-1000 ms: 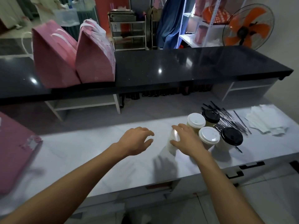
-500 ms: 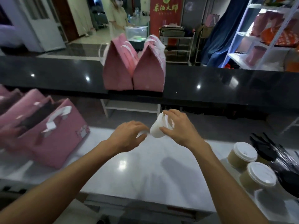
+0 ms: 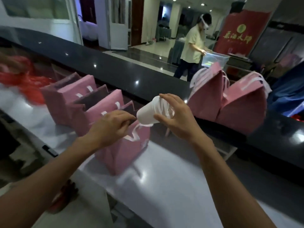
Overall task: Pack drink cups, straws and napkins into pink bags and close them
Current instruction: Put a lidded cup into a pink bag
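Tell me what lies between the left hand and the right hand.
In the head view, the tilted white cup, gripped by the right hand, lies between it and the left hand, above the nearest pink bag.

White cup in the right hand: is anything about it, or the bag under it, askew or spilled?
The white cup is tilted nearly sideways in the right hand, above the open pink bag whose rim the left hand pinches. No spill shows. Motion blur hides whether its lid is seated.

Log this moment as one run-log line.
phase: loading cup | right hand: holds white cup, tilted, over nearest pink bag | left hand: grips bag's top edge | closed bags: on black counter
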The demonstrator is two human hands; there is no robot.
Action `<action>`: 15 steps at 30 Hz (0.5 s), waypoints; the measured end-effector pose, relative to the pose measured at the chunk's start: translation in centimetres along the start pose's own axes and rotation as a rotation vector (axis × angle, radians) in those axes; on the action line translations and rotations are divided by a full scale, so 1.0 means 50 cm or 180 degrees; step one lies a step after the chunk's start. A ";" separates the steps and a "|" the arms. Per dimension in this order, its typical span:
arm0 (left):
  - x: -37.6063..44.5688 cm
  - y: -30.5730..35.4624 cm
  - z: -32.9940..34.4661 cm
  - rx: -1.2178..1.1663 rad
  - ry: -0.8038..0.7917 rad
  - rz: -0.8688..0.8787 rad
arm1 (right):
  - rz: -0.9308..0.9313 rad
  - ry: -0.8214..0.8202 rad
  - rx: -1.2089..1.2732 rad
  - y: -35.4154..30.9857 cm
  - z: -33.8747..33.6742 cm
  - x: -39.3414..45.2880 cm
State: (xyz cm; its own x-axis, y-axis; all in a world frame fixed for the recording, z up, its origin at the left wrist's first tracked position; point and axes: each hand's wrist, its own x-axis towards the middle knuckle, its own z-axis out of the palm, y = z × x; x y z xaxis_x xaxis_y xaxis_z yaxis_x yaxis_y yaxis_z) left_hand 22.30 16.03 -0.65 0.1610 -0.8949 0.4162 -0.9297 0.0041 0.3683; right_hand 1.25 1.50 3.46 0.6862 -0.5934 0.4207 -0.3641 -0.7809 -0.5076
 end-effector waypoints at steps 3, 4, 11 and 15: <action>-0.005 -0.095 -0.007 0.0269 -0.0292 -0.0288 | -0.0161 -0.0196 -0.0176 -0.049 0.066 0.089; -0.007 -0.123 -0.002 0.0323 -0.0443 -0.0288 | -0.0171 -0.0285 -0.0291 -0.060 0.088 0.115; -0.033 -0.197 0.022 0.0515 -0.1066 -0.0222 | 0.0000 -0.1085 -0.0947 -0.082 0.208 0.213; -0.048 -0.199 0.028 0.0667 -0.1181 -0.0190 | 0.0007 -0.1536 -0.1231 -0.082 0.245 0.240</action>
State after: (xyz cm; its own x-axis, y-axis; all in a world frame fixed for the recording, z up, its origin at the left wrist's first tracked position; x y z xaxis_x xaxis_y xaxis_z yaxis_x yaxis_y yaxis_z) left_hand 30.70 17.51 -6.45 0.1222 -0.9908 0.0581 -0.9757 -0.1092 0.1899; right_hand 18.69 -0.01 1.38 0.8598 -0.5104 -0.0135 -0.5057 -0.8476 -0.1606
